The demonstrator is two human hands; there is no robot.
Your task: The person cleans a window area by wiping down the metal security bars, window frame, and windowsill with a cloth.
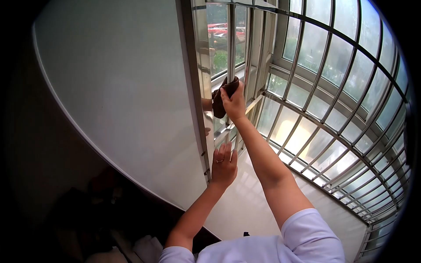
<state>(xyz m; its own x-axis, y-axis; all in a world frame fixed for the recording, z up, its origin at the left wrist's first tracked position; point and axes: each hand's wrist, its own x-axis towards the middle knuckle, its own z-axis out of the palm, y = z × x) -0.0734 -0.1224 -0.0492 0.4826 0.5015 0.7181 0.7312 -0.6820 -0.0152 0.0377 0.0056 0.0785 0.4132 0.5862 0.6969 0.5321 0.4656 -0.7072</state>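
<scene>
My right hand (235, 101) is closed on a dark brown cloth (220, 106), which is wrapped against an upright metal bar (231, 44) of the window grille. The thumb presses the cloth from the near side, and part of the bar is hidden behind it. Lower down, my left hand (224, 165) has its fingers stretched upward and holds nothing. A ring sits on one finger. It is beside the shiny metal window frame (204, 87); whether the fingertips touch the frame or the lower rail I cannot tell.
Metal grille bars (326, 65) run in front of frosted window panes (351, 26) on the right. A large pale panel (118, 87) fills the left side. Below my arms is a pale wall surface (245, 201). Dark, indistinct items lie at the lower left.
</scene>
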